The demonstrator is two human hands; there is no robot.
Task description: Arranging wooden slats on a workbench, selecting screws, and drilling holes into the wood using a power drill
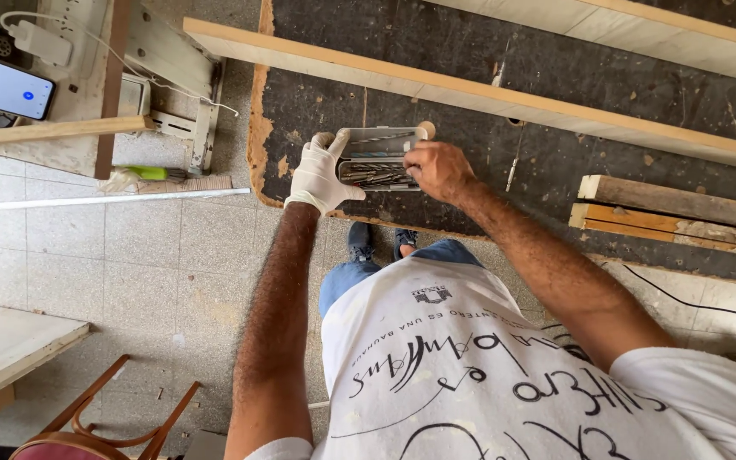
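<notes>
Both forearms reach forward over the dark counter [470,60]. The gloved left hand [321,175] grasps the left end of an open metal case of drill bits [376,158], held above the counter's near edge, while the bare right hand [438,170] curls over its right end, fingers pinched inside.

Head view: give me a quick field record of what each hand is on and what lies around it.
left hand: gloved, holding the left end of the open metal case
right hand: bare, fingers at the right side of the case
case contents: drill bits, packed in rows
surface: dark worn board under the case
on the board: long pale wooden plank beyond the hands, stacked wood offcuts to the right
floor side: chair bottom left, phone top left
</notes>
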